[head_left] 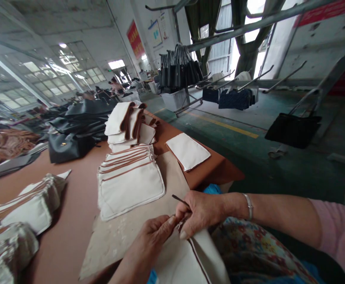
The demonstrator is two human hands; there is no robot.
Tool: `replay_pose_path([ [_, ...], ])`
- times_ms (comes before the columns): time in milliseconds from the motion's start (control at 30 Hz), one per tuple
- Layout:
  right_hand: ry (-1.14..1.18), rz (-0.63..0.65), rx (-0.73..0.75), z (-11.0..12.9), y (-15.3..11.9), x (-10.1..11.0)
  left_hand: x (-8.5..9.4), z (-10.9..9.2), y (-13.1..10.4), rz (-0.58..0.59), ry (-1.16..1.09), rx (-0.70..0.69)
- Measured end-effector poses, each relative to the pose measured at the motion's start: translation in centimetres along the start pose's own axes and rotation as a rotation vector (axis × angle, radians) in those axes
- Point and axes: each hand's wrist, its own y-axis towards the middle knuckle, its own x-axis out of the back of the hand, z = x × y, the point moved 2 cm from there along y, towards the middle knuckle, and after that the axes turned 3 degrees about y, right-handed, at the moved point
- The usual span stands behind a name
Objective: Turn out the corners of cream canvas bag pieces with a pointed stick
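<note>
A cream fabric pouch [175, 262] with a dark brown strip hangs from my hands over my lap. My left hand [157, 234] pinches its upper edge between thumb and fingers. Right beside it, my right hand [203, 211] is closed on the same edge, thumb pressed down. A thin dark pointed tool [180, 200] sticks out from the right fingers; its other end is hidden in the grip, so I cannot tell its kind. On the table ahead lies an overlapping row of cream pouches with brown strips [132, 191].
Folded cream and brown pieces [120, 122] are stacked behind the row. A single cream piece [188, 151] lies at the right. More pouches [27, 213] are at left, near a black handbag [68, 148]. A metal rack [237, 29] with hanging bags stands at right.
</note>
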Motion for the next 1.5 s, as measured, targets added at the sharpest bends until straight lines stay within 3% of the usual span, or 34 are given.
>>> replay_pose_path([
  [100, 0.034, -0.026, 0.035, 0.2, -0.1, 0.4, -0.2, -0.4, -0.1, 0.1, -0.057, -0.011],
  [167, 0.042, -0.056, 0.055, 0.3, -0.1, 0.7, -0.2, -0.7, -0.1, 0.101, -0.06, -0.041],
  [400, 0.03, 0.123, -0.073, 0.8, -0.4, 1.1, -0.1, -1.2, -0.1, 0.132, 0.147, -0.089],
  [700, -0.124, 0.185, -0.042, 1.0, -0.8, 1.8, -0.3, -2.7, -0.7, 0.257, 0.317, -0.196],
  [833, -0.189, 0.191, 0.041, 0.4, -0.7, 2.1, -0.8, -2.9, -0.7, 0.152, 0.537, -0.243],
  [967, -0.268, 0.169, 0.13, 0.3, -0.7, 1.8, -0.7, -1.3, -0.1, 0.027, 0.837, -0.344],
  [1100, -0.527, -0.082, 0.252, 0.5, -0.9, 0.7, -0.4, 1.4, 0.5, -0.168, 1.1, -0.498],
  [1200, -0.651, -0.248, 0.35, 0.4, -1.2, 0.1, -0.4, 2.1, 0.5, -0.249, 0.954, -0.485],
  [1367, -0.499, -0.132, 0.345, 0.3, -1.7, 0.5, -0.7, 0.3, 0.0, -0.014, 0.374, -0.28],
  [1500, -0.427, -0.052, 0.297, 0.5, -1.8, 0.8, -0.4, -0.2, -0.1, 0.133, 0.202, -0.166],
])
